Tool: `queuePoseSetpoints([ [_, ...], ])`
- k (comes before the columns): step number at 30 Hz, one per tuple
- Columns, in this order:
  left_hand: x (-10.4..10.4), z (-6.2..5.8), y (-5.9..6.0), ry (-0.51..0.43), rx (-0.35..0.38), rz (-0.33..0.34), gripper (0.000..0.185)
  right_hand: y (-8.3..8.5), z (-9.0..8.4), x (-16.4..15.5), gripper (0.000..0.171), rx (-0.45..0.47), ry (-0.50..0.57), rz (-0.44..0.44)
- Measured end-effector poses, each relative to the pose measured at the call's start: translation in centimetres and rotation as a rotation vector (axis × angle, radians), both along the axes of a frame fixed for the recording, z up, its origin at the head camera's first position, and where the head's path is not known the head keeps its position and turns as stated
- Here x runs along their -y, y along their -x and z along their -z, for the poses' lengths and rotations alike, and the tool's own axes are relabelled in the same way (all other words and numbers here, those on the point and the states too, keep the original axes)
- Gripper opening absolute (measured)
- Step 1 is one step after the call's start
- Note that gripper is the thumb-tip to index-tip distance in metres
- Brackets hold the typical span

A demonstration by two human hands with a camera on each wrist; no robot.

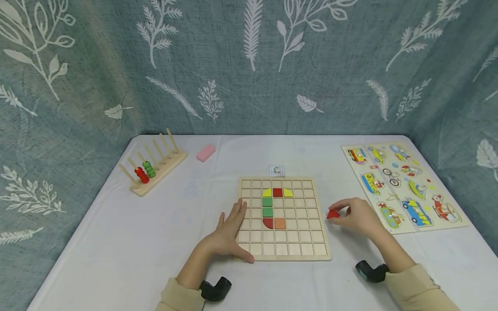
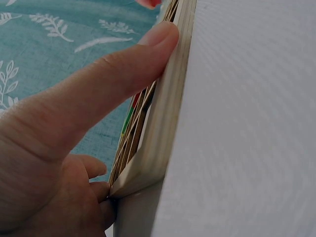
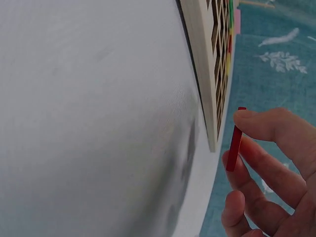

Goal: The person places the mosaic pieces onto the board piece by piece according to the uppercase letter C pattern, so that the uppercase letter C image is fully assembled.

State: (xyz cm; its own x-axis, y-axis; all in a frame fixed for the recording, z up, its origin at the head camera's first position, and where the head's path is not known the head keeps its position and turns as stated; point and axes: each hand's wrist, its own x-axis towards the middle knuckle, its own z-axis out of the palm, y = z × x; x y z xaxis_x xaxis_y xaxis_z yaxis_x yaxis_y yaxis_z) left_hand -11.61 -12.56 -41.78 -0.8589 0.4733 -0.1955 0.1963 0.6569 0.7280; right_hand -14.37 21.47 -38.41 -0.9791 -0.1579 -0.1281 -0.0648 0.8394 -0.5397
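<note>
A wooden grid board (image 1: 299,249) lies on the table, with several tiles in its cells: yellow quarter-rounds (image 1: 288,192), a red square (image 1: 277,192), green squares (image 1: 267,211), a red quarter-round (image 1: 268,223) and an orange square (image 1: 279,223). My left hand (image 1: 225,236) rests spread along the board's left side, its thumb (image 2: 160,37) on the front edge. Right of the board, my right hand (image 1: 359,217) pinches a flat red tile (image 3: 235,148) between thumb and fingertips. In the right wrist view that tile shows edge-on, apart from the board.
A small pattern card (image 1: 277,170) lies behind the board. At the left stand wooden pegs on a base (image 1: 165,172) with red and green beads, beside a pink block (image 1: 205,153). A vehicle picture puzzle (image 1: 404,185) lies at the right. A leaf-patterned curtain (image 1: 233,65) hangs behind.
</note>
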Motion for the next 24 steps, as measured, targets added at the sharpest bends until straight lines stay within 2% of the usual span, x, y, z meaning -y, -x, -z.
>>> queuePoseSetpoints([
  [11,0.0,0.1,0.0,-0.002,-0.002,-0.003,0.134,0.0,-0.1,1.3,0.026,-0.018,0.015,-0.028],
  [24,0.0,0.0,0.0,-0.002,-0.001,-0.004,0.134,-0.2,-0.3,3.3,0.031,0.029,0.051,-0.031],
])
